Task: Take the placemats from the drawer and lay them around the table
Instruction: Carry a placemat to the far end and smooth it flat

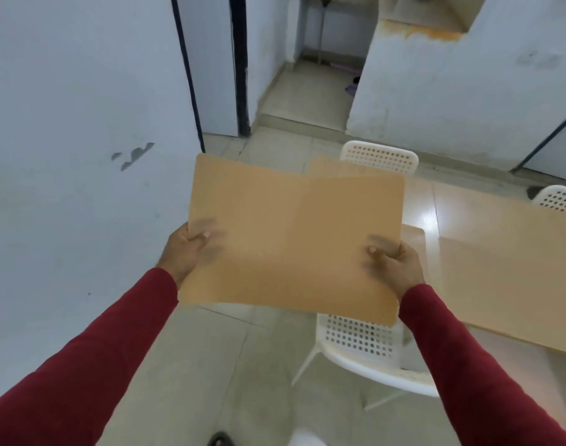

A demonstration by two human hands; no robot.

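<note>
Two hands, left (pixel 191 249) and right (pixel 396 265), pinching placemats (pixel 291 239) edges, arms outstretched.

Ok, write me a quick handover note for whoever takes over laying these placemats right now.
Left hand: gripping the left edge of the held placemats.
Right hand: gripping their right edge.
The stack is in the air, short of the table; a second mat's corner peeks out behind the top one, so at least two are held.
Done: mats are out and carried over. One placemat on the table already lies at the near right side.
Left: lay the held mats at the remaining places, near the white chairs. The drawer is out of view.
</note>
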